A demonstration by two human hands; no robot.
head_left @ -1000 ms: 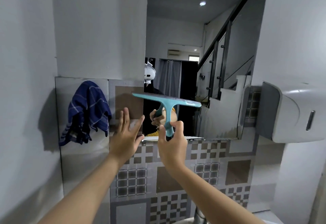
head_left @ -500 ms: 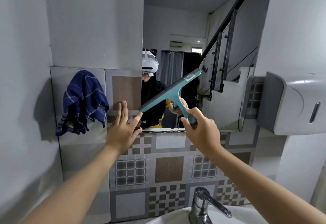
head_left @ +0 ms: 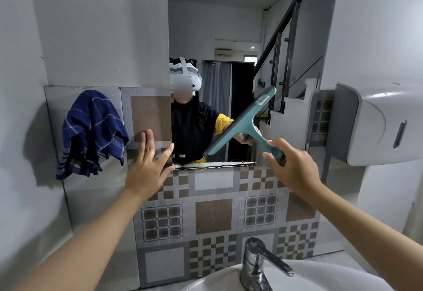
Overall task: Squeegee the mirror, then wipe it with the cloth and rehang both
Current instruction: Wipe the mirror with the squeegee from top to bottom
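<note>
A teal squeegee (head_left: 244, 121) is tilted diagonally against the lower part of the mirror (head_left: 229, 38), its blade running from lower left to upper right. My right hand (head_left: 290, 167) grips its handle from below right. My left hand (head_left: 148, 164) lies flat with fingers apart on the tiled wall at the mirror's lower left corner and holds nothing. A dark blue striped cloth (head_left: 91, 130) hangs on the wall to the left of the mirror.
A white dispenser (head_left: 375, 125) juts out from the right wall at mirror height. Below are a chrome tap (head_left: 258, 265) and the rim of a white basin (head_left: 320, 274). Patterned tiles (head_left: 212, 219) cover the wall under the mirror.
The squeegee has turned from level to a steep tilt and shifted right and down across the mirror with my right hand. My left hand stayed at the mirror's corner.
</note>
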